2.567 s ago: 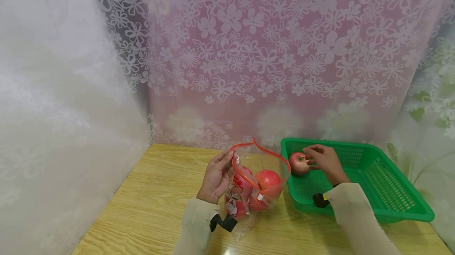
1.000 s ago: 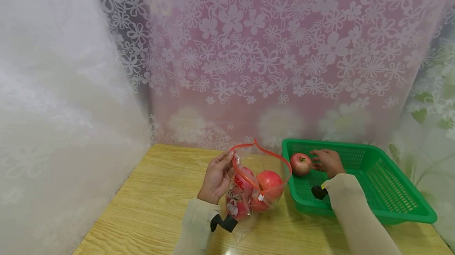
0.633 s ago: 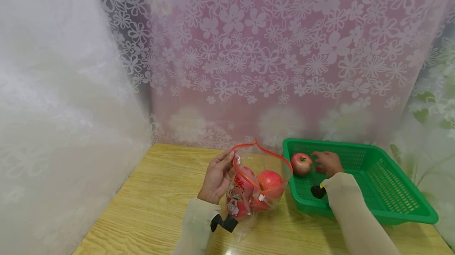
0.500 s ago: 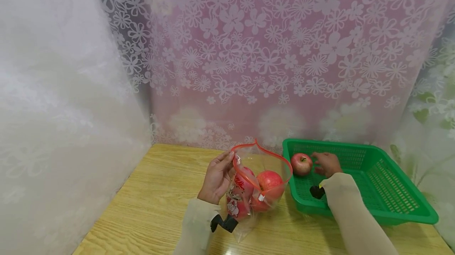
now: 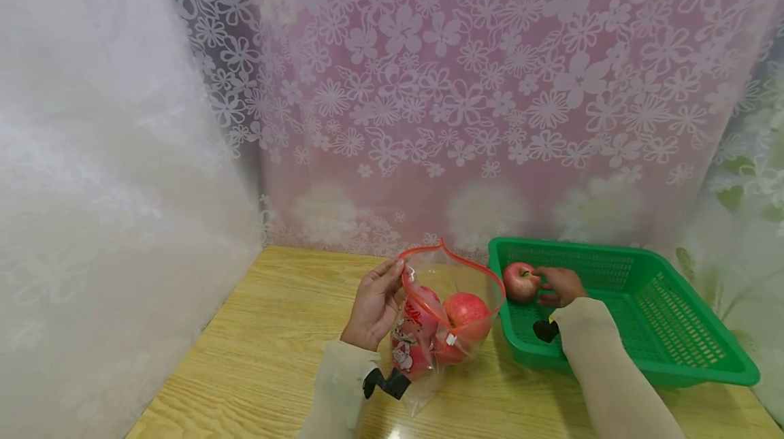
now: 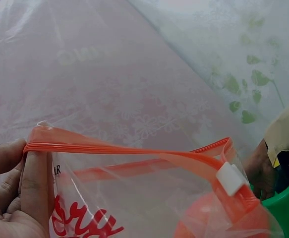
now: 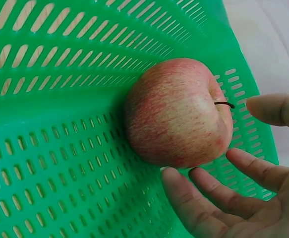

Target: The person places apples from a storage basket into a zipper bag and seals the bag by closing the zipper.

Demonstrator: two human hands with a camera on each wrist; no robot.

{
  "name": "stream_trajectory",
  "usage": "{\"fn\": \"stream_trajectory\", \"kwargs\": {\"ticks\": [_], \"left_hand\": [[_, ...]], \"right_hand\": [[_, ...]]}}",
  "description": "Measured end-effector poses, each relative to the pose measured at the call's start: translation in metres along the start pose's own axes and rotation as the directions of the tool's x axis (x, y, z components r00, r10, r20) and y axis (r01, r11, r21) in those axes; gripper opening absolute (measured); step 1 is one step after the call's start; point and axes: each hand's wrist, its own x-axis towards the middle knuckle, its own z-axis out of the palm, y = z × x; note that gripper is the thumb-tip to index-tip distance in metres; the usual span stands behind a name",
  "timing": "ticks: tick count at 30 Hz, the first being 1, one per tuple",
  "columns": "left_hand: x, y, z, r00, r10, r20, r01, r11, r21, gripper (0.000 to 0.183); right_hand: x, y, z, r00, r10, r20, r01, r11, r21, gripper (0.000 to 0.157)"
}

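Observation:
My left hand (image 5: 372,306) pinches the red-edged rim of a clear zip bag (image 5: 401,356), thumb against forefinger in the left wrist view. The bag's mouth gapes, and a white slider (image 6: 232,178) sits on its zip. Inside lie several red apples (image 5: 467,311), partly hidden by the bag's red and white print. One more apple (image 7: 176,114), red and yellow-streaked with a short stem, rests in the green basket (image 5: 618,320). My right hand (image 7: 248,193) reaches into the basket with fingers spread around that apple. Its fingertips are close under the apple's side, and the thumb stands apart near the stem.
The slotted basket stands on the right of a wood-grain table (image 5: 263,337), right beside the bag. A pink flowered curtain (image 5: 392,119) hangs behind the table, and a pale sheet (image 5: 122,187) closes off the left side.
My right hand drew back to the right from the basket's apple, then came left to it again with the fingers spread. The left hand and bag stay almost still.

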Motion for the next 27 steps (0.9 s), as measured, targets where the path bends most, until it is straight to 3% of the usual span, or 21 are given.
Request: {"fn": "stream_trajectory", "kwargs": {"ticks": [14, 27], "left_hand": [[0.000, 0.001, -0.001, 1.000, 0.000, 0.022, 0.000, 1.000, -0.014, 0.031], [0.000, 0.002, 0.000, 1.000, -0.002, 0.008, 0.002, 1.000, -0.017, 0.030]], "right_hand": [[0.013, 0.006, 0.004, 0.998, 0.034, 0.051, -0.033, 0.999, -0.033, 0.077], [0.017, 0.011, 0.008, 0.998, 0.030, 0.063, -0.030, 1.000, 0.005, 0.071]]}}
